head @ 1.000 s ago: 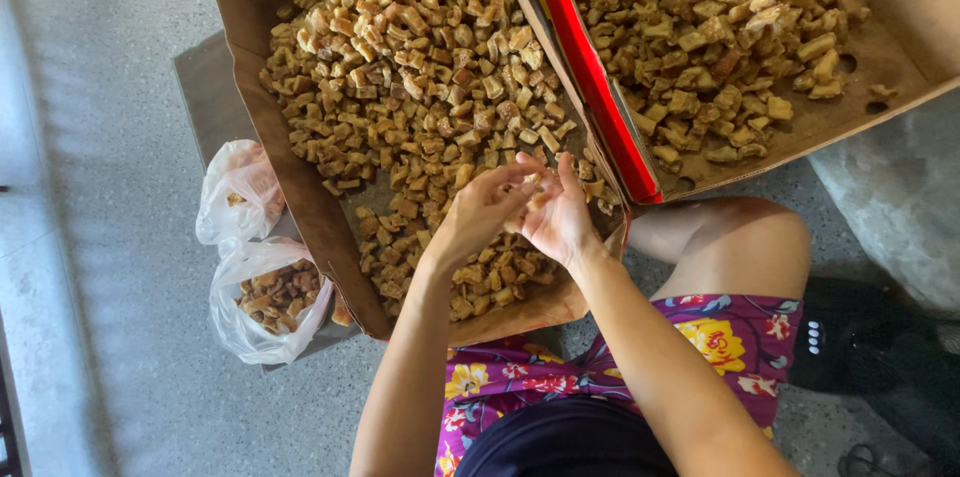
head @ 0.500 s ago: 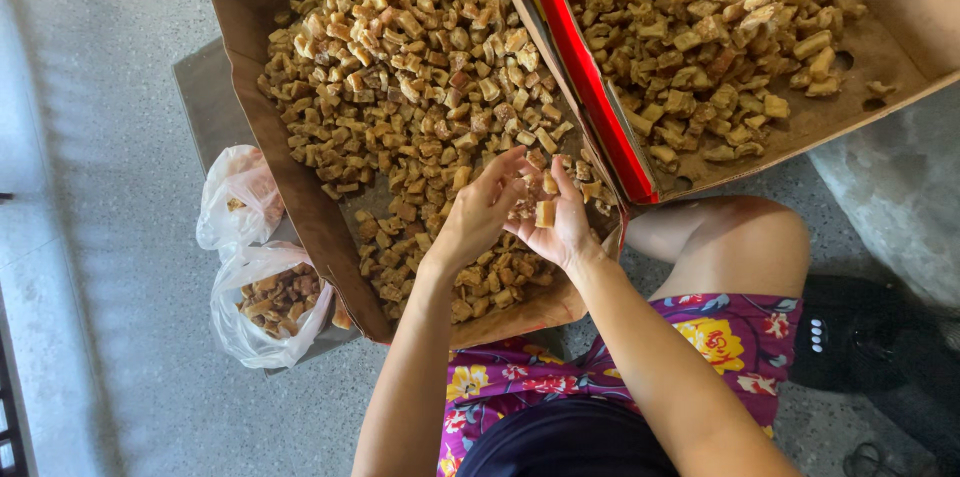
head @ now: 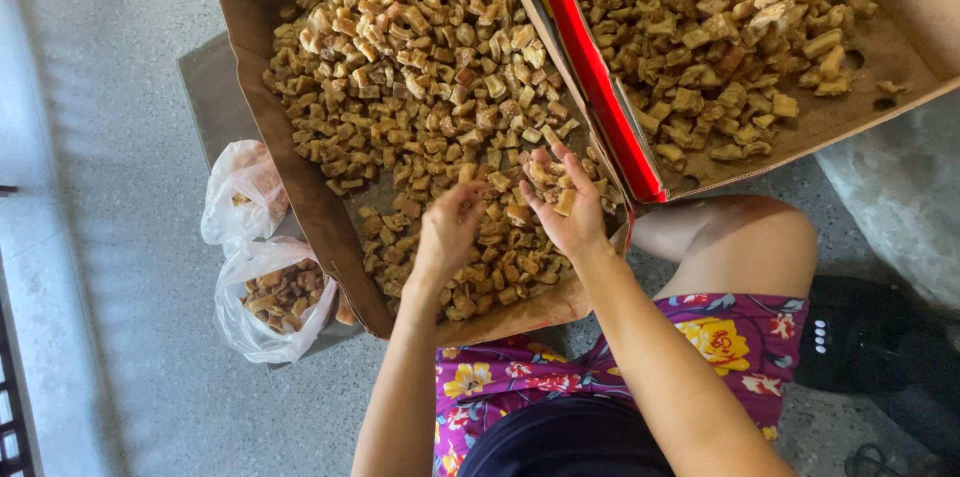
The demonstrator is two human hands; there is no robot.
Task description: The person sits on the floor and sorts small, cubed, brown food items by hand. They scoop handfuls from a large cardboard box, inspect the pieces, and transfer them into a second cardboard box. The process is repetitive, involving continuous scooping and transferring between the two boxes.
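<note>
two cardboard boxes sit in front of you, both heaped with small golden-brown chunks. your hands are over the near end of the left box, close to its near edge. your right hand is turned palm up, fingers spread and slightly cupped, with a few brown chunks lying loose in the palm; it is open, not clamped on anything. your left hand is just beside it, fingers drawn together and pointing down, the tips pinched on one pale chunk above the pile. the two hands are near each other but not touching.

the chunks in the left box cover most of its floor and thin out toward the near left corner, where bare cardboard shows. the right box has a red edge along the side that meets the left box, and its chunks lie piled toward the far side.

beside the left box's left wall, two thin white plastic bags rest on a low grey slab: the nearer bag holds darker brown pieces, the farther bag looks almost flat. your bare knee sits under the right box's near corner, above your flowered purple shorts.
</note>
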